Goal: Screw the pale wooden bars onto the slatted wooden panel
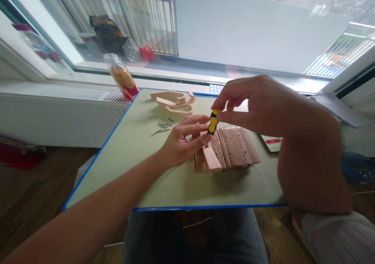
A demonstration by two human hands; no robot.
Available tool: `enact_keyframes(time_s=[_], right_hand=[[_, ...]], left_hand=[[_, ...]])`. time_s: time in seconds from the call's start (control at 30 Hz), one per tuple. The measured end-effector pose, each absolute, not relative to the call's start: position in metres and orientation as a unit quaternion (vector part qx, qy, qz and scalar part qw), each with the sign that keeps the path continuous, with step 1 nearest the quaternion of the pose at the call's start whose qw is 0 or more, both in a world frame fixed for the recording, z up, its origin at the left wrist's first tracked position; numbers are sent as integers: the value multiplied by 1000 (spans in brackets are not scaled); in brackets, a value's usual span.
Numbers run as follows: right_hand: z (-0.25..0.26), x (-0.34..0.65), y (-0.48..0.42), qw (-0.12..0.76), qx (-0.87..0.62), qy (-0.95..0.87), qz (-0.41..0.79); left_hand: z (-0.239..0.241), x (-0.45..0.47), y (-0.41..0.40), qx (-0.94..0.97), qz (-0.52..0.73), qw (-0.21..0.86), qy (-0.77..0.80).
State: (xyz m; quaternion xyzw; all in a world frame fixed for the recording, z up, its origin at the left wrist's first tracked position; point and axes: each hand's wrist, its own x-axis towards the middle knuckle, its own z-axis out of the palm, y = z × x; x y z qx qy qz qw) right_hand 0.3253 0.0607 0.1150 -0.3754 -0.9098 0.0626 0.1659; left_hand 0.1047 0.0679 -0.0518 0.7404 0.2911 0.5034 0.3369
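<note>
My right hand [249,103] pinches the top of a short yellow-and-black screwdriver [213,122] between thumb and fingers. The screwdriver stands nearly upright, tilted slightly. At the lower end of its handle, the thumb and fingers of my left hand [187,139] close around it; its tip is hidden. Beneath lies a pale wooden piece [211,159], with a dark screw hole or screw head visible near my left thumb. The piece rests on a block of corrugated cardboard [236,148] pitted with holes. The far part of the wooden piece is covered by my left hand.
Curved wooden pieces [175,99] lie at the back of the blue-edged table [117,178]. Several loose screws [164,126] are left of my hand. A drink bottle [121,76] stands beyond the left edge. A flat device [271,142] lies at right.
</note>
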Motion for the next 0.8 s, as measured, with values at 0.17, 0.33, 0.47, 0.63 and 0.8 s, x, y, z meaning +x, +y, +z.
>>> enact_keyframes(time_s=[0.17,0.33,0.47,0.63,0.8], right_hand=[[114,323,60,167,-394,-902,63],[112,319,60,163,-409,-897,26],[110,318,62,165,-424,-890,24],[113,323,65,162,-418,-893,45],[117,330,67,167,-340,-916,134]], left_hand=[[-54,105,69,744,506,330,286],[-56,107,71,736,520,332,278],[-57,108,70,729,522,339,283],[-55,106,71,735,506,346,290],[-52,103,71,743,497,344,288]])
